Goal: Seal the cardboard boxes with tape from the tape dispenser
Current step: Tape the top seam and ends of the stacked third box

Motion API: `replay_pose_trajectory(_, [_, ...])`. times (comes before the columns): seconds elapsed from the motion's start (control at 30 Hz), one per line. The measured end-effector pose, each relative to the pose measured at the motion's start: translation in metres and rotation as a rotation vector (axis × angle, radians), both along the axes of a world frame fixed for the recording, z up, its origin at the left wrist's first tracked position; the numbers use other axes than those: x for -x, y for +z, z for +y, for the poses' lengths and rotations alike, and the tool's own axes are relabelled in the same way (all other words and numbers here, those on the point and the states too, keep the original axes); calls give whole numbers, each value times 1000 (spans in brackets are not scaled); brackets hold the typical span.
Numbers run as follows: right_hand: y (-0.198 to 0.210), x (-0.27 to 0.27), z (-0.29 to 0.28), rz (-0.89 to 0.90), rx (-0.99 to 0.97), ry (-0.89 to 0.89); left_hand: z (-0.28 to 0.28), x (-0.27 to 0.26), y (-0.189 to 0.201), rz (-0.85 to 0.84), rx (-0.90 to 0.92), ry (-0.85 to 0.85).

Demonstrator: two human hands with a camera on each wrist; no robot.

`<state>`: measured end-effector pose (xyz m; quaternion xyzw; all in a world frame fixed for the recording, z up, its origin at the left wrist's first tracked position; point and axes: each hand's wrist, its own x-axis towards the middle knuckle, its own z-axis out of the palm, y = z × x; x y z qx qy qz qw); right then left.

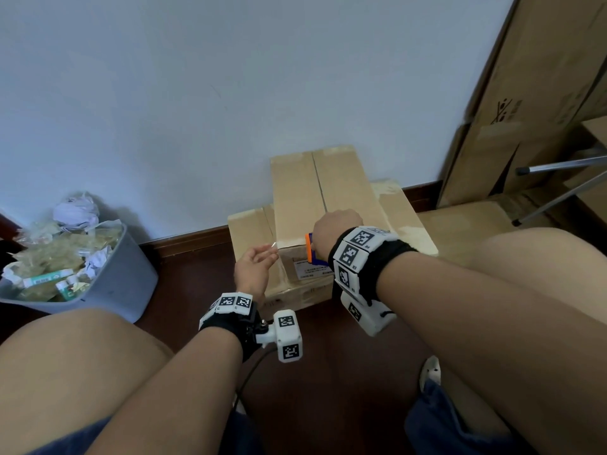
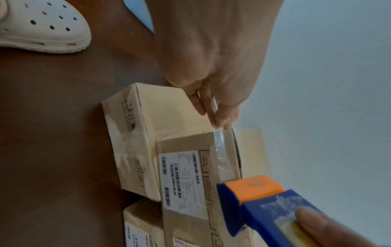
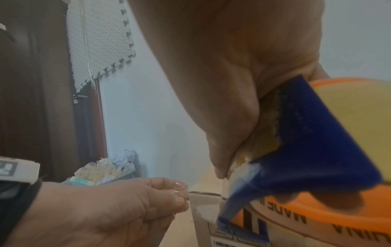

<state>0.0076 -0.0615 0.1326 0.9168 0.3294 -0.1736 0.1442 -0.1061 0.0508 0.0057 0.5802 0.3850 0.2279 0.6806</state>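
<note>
A long narrow cardboard box (image 1: pixel 302 192) lies on top of wider boxes (image 1: pixel 249 224) against the wall. My right hand (image 1: pixel 331 224) grips a blue and orange tape dispenser (image 1: pixel 309 247) at the top box's near end. A strip of clear tape (image 2: pixel 222 150) runs from the dispenser (image 2: pixel 253 188) along the near top edge of that box (image 2: pixel 182 145). My left hand (image 2: pixel 220 122) pinches the tape's free end at the box's left corner. From the right wrist view, the right hand wraps the dispenser (image 3: pixel 306 150), with the left hand (image 3: pixel 180 195) at the box corner (image 3: pixel 203 210).
A grey bin (image 1: pixel 131 284) full of crumpled paper and tape stands at the left by the wall. Tall cardboard cartons (image 1: pixel 525 93) and metal legs (image 1: pixel 558 165) fill the right. A white clog (image 2: pixel 42 25) rests on the dark floor. My knees frame the boxes.
</note>
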Motion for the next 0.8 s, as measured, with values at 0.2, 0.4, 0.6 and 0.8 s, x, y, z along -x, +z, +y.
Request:
replay_pose_trajectory(0.2, [-22, 0, 15, 47, -16, -81, 4, 1, -3, 56, -76, -33])
replay_pose_trajectory(0.4, [-23, -6, 1, -34, -68, 6, 14, 9, 7, 229, -247, -169])
replay_pose_trajectory(0.6, [-12, 1, 7, -9, 29, -26, 27, 12, 18, 456, -362, -167])
replay_pose_trajectory(0.8, [-39, -11, 28, -5, 110, -186, 46, 15, 11, 549, -37, 97])
